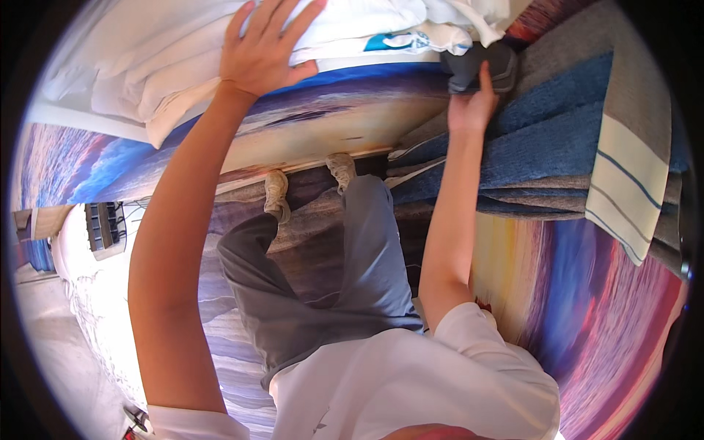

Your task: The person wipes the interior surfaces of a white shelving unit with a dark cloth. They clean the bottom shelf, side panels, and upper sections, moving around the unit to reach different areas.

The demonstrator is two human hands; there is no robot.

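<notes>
My left hand (264, 52) lies with its fingers spread on white fabric (352, 19), which is piled along the top of the view on a white surface. My right hand (473, 107) reaches up at the upper right and grips a dark grey object (495, 69), with one finger laid along it. What this object is cannot be told. It sits just below the right end of the white fabric, where a cloth with a teal print (393, 42) hangs over the edge.
Blue and grey-brown curtains (544, 137) with a striped cream panel (627, 181) hang at the right. A wall with a painted sunset pattern (341, 110) runs below the fabric. Bright white bedding-like material (99, 297) and a dark slatted item (102, 225) are at the left.
</notes>
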